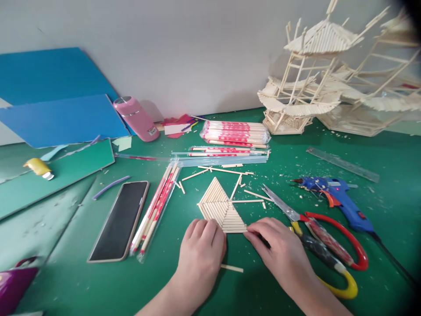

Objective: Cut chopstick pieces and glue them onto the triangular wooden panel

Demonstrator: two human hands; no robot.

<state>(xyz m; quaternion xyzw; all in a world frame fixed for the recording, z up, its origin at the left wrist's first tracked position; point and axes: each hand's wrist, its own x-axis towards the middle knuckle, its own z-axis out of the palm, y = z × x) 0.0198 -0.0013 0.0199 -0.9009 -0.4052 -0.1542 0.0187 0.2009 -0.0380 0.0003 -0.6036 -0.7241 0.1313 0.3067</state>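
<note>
- Both forearms enter from the bottom edge; the left hand (201, 245) lies knuckles-up on the green tabletop (82, 281), its fingers (204, 228) curled down onto the near edge of a flat, triangular panel of pale wooden sticks glued side by side (219, 206).
- Right hand (279, 250) rests just beside it, fingers (253, 235) close together and pressing the panel's near right corner; neither hand has lifted the panel, which lies flat.
- One short loose stick (232, 268) lies between the two wrists, touching neither.
- Just right of the right hand lie scissors with red and yellow handles (329, 245), blades pointing up-left toward the panel; the handles sit close against the hand's outer edge, leaving little room there.
- Farther right, a blue hot-glue gun (338, 199) lies on its side, its cord running toward the right edge.
- Left of the panel lie wrapped chopsticks in clear sleeves with red print (156, 210), then a dark-screened smartphone (120, 221), both angled the same way; open green tabletop remains in front of them.
- Beyond the panel, loose cut sticks (223, 170) are scattered, then a larger pack of wrapped chopsticks (235, 133).
- Near the wall, a pink cylindrical bottle (136, 118) lies tilted beside blue sheets of board (59, 118).
- Along the far right edge stand pale stick-built pagoda models (309, 87), with a clear ruler (342, 164) in front.
</note>
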